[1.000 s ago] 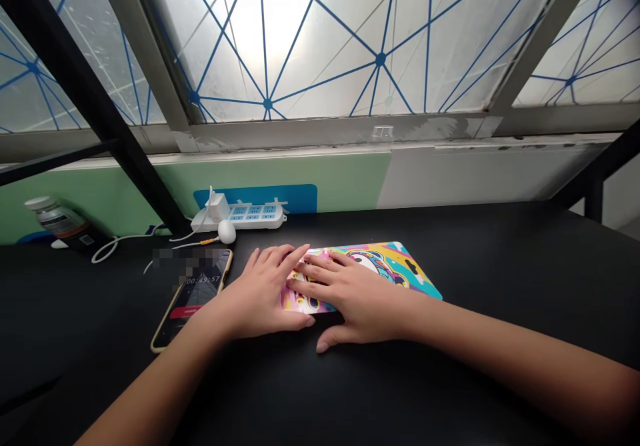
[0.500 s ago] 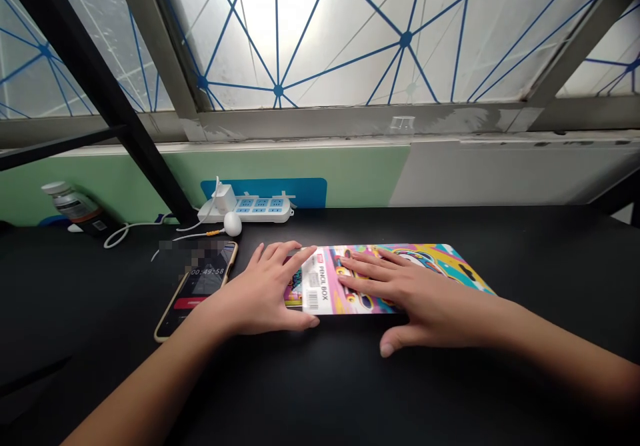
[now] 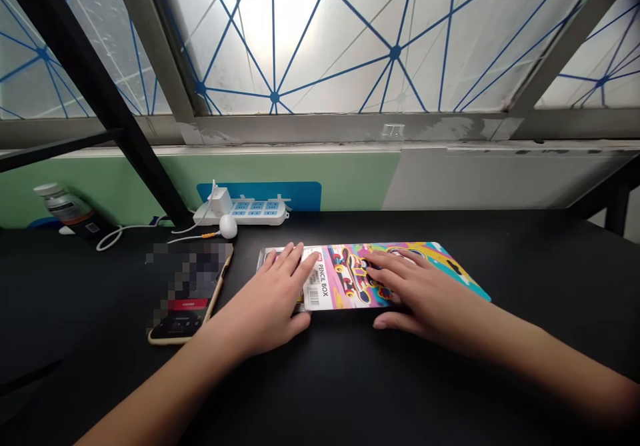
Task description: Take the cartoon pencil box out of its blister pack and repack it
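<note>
On the black worktop (image 3: 450, 373), at the centre of the view, lies a flat, rectangular pencil box package (image 3: 350, 276) of glossy pink, yellow and teal printed card. A white label (image 3: 316, 285) with a barcode and the words "PENCIL BOX" sits toward its left end.

Half a second ago the package lay further right. It has now slid left, and its pale end shows past the left hand (image 3: 273, 299), whose fingers have moved onto that end and beside the label. The right hand (image 3: 420, 296) has drawn in toward the middle of the printed face.

Both hands are spread flat, palms down, on the package's upper face, and neither pinches it. The left thumb lies near the front edge, and the right thumb rests just below that edge, at about 6 o'clock from the right palm.

At 9 o'clock from the package, just beside its left end, lies a gold-edged smartphone (image 3: 175, 329), its screen partly blurred. At 11 o'clock, near the back wall, stands a white power strip with blue sockets (image 3: 240, 214). The black worktop runs on at 3 and 6 o'clock, and only a narrow strip separates the package's far edge from the worktop's back edge.
</note>
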Demonstrator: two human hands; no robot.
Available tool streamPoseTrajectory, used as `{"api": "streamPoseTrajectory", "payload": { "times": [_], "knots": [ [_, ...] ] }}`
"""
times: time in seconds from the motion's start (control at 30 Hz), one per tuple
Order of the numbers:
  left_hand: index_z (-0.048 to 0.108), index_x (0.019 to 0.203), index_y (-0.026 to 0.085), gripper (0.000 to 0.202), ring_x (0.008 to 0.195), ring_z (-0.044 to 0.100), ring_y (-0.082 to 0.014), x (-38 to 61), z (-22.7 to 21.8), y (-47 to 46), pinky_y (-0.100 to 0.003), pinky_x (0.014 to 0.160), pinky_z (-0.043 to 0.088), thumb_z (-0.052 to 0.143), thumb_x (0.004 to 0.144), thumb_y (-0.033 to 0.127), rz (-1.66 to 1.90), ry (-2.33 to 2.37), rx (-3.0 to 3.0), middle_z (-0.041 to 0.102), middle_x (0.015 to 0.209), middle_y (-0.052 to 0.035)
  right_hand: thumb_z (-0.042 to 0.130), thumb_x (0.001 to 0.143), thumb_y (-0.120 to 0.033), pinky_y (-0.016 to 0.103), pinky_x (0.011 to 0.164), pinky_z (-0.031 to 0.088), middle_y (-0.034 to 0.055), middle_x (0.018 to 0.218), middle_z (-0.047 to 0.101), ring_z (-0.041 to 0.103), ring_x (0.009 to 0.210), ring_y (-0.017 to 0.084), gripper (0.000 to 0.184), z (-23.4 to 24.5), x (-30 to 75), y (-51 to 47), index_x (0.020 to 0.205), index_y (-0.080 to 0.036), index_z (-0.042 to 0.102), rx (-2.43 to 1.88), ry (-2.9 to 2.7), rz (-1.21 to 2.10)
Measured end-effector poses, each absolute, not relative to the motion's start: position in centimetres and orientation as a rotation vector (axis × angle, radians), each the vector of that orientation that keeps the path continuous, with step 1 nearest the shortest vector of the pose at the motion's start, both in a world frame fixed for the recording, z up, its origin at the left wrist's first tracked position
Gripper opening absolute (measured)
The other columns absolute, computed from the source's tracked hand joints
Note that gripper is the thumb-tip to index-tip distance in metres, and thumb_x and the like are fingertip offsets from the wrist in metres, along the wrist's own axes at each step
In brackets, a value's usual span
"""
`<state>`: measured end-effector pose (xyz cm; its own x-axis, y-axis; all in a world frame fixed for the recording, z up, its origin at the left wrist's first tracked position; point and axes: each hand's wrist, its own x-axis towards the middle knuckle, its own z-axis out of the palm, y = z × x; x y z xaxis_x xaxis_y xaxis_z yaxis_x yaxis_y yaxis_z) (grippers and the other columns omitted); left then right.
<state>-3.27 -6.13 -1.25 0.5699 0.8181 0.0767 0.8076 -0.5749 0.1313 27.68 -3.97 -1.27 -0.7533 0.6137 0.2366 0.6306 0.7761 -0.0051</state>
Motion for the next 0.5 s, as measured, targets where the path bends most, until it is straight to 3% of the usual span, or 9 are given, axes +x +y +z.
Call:
{"api": "streamPoseTrajectory", "payload": {
  "times": [0.17, 0.37, 0.5],
  "knots": [
    [0.008, 0.165, 0.019, 0.090, 0.158, 0.010, -0.0381, -2.0, -1.6, -6.4, -0.062, 0.123, 0.023, 0.058, 0.092, 0.038, 0.194, 1.382, 2.652, 0.017, 0.171, -0.0207, 0.071, 0.087, -0.061, 0.063, 0.115, 0.039, 0.0216, 0.163, 0.038, 0.033, 0.151, 0.041, 0.093, -1.4, 22.1, -4.4, 0.158, -0.013, 0.036, -0.825, -2.867, -0.095],
    [-0.001, 0.165, 0.016, 0.103, 0.159, 0.003, -0.0344, -2.7, -1.5, -5.8, -0.059, 0.125, 0.019, 0.063, 0.091, 0.049, 0.198, 1.374, 2.603, 0.010, 0.172, -0.0200, 0.068, 0.093, -0.053, 0.068, 0.117, 0.032, 0.0221, 0.164, 0.036, 0.026, 0.153, 0.044, 0.084, -1.2, 18.6, -3.4, 0.159, -0.013, 0.035, -0.724, -2.942, -0.039],
    [0.004, 0.166, 0.019, 0.102, 0.158, 0.006, -0.0365, -2.6, -1.2, -5.7, -0.060, 0.124, 0.023, 0.063, 0.092, 0.057, 0.175, 1.404, 2.582, 0.009, 0.172, -0.0213, 0.068, 0.094, -0.050, 0.070, 0.117, 0.031, 0.0166, 0.168, 0.027, 0.023, 0.154, 0.040, 0.084, -1.4, 19.8, -2.9, 0.163, -0.025, 0.027, -0.762, -2.950, 0.033]
  ]
}}
